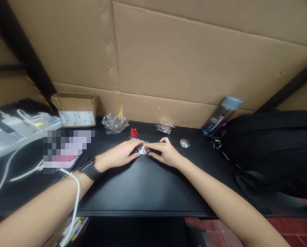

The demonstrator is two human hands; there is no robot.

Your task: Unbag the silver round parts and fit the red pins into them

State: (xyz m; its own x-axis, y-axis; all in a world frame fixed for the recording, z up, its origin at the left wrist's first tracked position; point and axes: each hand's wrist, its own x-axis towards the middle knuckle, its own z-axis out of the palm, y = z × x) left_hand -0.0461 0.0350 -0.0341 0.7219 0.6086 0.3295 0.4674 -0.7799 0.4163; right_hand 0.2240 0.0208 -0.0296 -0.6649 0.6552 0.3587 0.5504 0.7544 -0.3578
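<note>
A silvery disc point(143, 150) between the left hand point(122, 153) and the right hand point(167, 153)

Behind everything rises a brown cardboard wall point(194, 61), matt and creased. Before it stretches the black desk point(143, 195), its surface smooth with a faint sheen. A soft black fabric bag point(276, 151) slumps along the right side. At the back left is an open, boxy carton point(77, 115) with a white label; at the back right, a clear cylindrical bottle point(218, 116) with a pale blue cap.

Both hands meet near the middle of the desk. The left fingers pinch the silvery disc at its left edge, the right fingers at its right, each with forefinger and thumb; how hard they press, I cannot tell.

Crumpled clear film point(114, 123) lies beyond the left hand, a flatter shiny packet point(165, 127) beyond the right.

The silvery disc is round, so no long axis shows; its raised, ringed face points up toward the person. It looks like polished metal. A second disc point(184, 143) lies to the right, apart from the hands. Red cord point(134, 132), bunched in zigzags, sits just past the left fingers.
</note>
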